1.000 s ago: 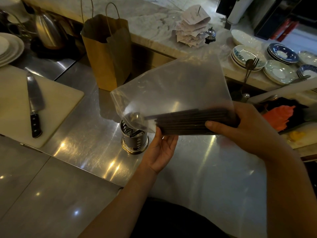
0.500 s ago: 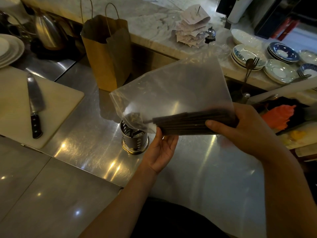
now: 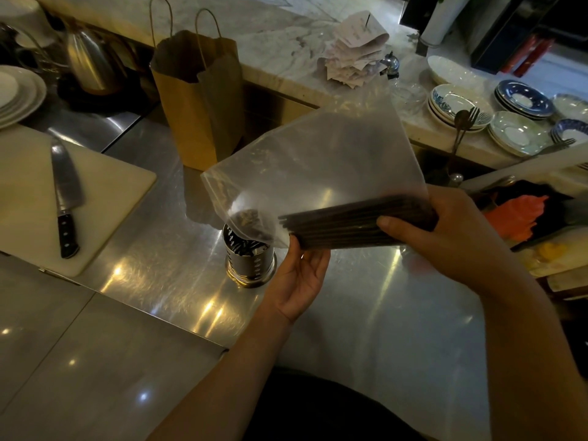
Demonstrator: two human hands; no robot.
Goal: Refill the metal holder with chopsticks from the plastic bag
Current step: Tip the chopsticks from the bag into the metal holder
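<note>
A clear plastic bag [image 3: 321, 163] hangs in the air over the steel counter, its lower left corner drooping above the metal holder [image 3: 248, 261]. Inside the bag lies a bundle of dark chopsticks [image 3: 343, 226], nearly level along the bag's bottom edge. My right hand [image 3: 445, 230] grips the bundle's right end through the plastic. My left hand [image 3: 300, 278] is under the bag's lower edge, palm up, fingers touching the bundle's left end. The perforated holder stands upright on the counter; the bag hides part of its mouth.
A brown paper bag [image 3: 197, 100] stands behind the holder. To the left, a knife [image 3: 65, 198] lies on a white cutting board [image 3: 105, 186]. Behind them are a kettle [image 3: 90, 63] and plates [image 3: 19, 93]. On the marble ledge at right sit stacked dishes [image 3: 509, 122] and receipts [image 3: 353, 55].
The chopstick bundle has slid a little to the right inside the bag, away from the corner over the holder. Both hands keep almost the same places.
</note>
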